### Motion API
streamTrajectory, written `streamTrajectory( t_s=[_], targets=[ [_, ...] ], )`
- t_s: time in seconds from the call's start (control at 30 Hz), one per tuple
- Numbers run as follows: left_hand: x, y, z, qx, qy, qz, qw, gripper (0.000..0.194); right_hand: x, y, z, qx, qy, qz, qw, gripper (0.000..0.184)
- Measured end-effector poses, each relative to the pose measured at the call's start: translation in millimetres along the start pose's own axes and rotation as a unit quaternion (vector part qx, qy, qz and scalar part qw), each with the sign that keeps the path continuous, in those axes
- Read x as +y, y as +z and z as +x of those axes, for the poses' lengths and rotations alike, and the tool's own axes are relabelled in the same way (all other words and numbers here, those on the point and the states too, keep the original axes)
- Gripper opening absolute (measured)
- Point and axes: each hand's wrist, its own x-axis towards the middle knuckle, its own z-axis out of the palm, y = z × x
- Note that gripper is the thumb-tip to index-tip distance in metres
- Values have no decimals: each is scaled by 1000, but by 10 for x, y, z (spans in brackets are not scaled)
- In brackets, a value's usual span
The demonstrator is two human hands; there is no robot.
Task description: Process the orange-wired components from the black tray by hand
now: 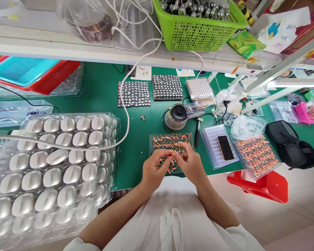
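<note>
Both of my hands meet over a dark tray (pixel 153 148) that carries rows of small orange parts (pixel 170 137). The thumb and fingertips of my left hand (pixel 155 167) are pinched together. Facing it, my right hand (pixel 189 162) pinches at the same spot, its fingers bent. Between the fingertips is a tiny item, mostly hidden, whose kind I cannot make out. Behind the tray stands a round grey device with a black top (pixel 178 113). A small hammer (pixel 197 132) lies just right of the tray. One loose orange piece (pixel 142 118) rests on the green mat.
Clear trays of silvery rounded cases (pixel 68 157) are stacked at left, with a white cable (pixel 128 118) hanging across. A phone (pixel 225 148) lies on plastic trays at right, beside a tray of orange parts (pixel 258 153). A shelf with a green basket (pixel 199 33) overhangs the back.
</note>
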Motion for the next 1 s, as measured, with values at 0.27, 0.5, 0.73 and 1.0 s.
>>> streamTrajectory(
  t_s=[0.27, 0.5, 0.73, 1.0],
  targets=[
    [54, -13, 28, -44, -139, -176, 974, 21, 37, 39, -55, -48, -37, 202, 978, 25],
    [54, -25, -3, -28, -166, -249, 954, 32, 58, 33, -149, -26, -92, 224, 970, 23],
    [90, -15, -34, -40, -151, -235, 959, 27, 63, 95, -170, 14, -100, 227, 969, 13],
    [102, -1, -43, -31, -111, -190, 975, 19, 104, 100, -173, 48, -135, 187, 972, 11]
  ],
)
